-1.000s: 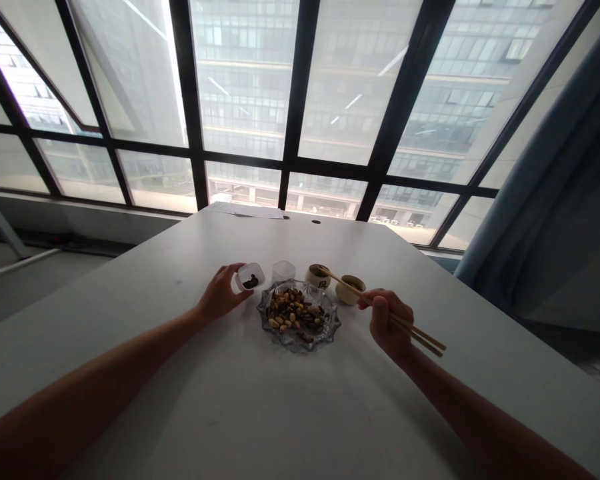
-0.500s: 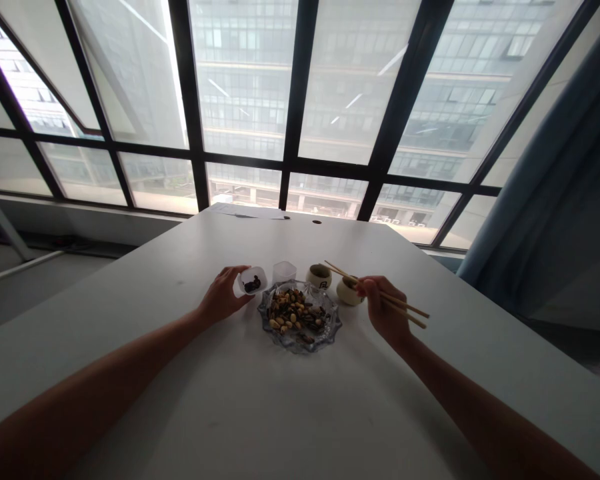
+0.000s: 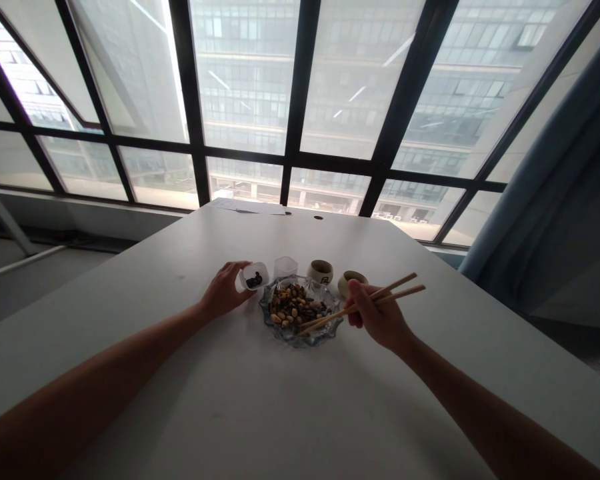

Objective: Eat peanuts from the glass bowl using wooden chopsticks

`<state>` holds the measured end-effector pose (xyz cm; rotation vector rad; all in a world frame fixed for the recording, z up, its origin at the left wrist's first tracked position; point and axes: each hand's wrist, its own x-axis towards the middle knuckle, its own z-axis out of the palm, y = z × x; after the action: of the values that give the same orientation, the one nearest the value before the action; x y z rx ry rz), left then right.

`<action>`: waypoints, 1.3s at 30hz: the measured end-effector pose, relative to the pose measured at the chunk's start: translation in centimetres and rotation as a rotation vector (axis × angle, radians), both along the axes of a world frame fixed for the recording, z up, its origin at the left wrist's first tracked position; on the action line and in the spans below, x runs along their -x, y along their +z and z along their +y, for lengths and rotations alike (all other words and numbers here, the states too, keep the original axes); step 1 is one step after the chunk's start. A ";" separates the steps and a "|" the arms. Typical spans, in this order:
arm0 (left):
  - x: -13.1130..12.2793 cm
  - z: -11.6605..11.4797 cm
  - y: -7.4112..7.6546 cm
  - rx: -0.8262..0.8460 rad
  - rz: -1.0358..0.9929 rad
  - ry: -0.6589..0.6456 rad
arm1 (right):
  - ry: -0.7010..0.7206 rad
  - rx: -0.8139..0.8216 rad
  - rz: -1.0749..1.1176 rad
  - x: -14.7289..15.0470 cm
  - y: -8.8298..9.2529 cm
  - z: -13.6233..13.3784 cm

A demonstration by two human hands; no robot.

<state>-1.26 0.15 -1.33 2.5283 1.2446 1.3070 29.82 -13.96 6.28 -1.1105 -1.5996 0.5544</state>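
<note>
My left hand [image 3: 223, 291] grips a small white plastic cup [image 3: 255, 268], tilted toward me, with several dark pieces [image 3: 255, 280] in it. Beside it is a scalloped glass bowl [image 3: 300, 341] of mixed nuts and seeds [image 3: 293, 309]. My right hand [image 3: 377, 315] is closed round a pair of wooden chopsticks [image 3: 397, 294]; their tips reach into the front of the bowl among the seeds. Behind the bowl stand a second white cup [image 3: 285, 267], a round beige cup [image 3: 320, 273] with a dark character, and another beige cup [image 3: 347, 283] partly hidden by my right hand.
All of this rests on a white table [image 3: 230, 413]. Papers [image 3: 250, 208] lie at its far edge, near a round dark hole [image 3: 319, 218]. Beyond are large black-framed windows, and a blue curtain [image 3: 535, 180] hangs at the right.
The chopsticks have swung down from above the beige cups, and their tips are now in the glass bowl. My right hand has turned with them. My left hand still grips the tilted cup.
</note>
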 end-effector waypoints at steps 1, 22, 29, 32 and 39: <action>0.0 0.0 0.0 -0.002 0.001 0.000 | 0.045 0.009 -0.030 0.2 -0.5 0.1; -0.1 0.0 0.0 -0.006 0.012 -0.008 | 0.018 -0.015 -0.137 0.2 -1.9 0.6; 0.0 0.1 -0.2 -0.005 0.004 -0.001 | -0.114 -0.135 -0.038 -0.9 -0.4 0.5; 0.0 0.3 -0.3 -0.004 0.002 0.004 | -0.085 -0.102 -0.061 -0.6 -0.1 0.2; 0.0 0.3 -0.3 0.002 0.003 0.008 | 0.063 -0.070 -0.230 0.0 -0.7 -0.3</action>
<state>-1.29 0.47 -1.68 2.5277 1.2567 1.3028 29.77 -14.27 5.60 -1.1058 -1.8436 0.4193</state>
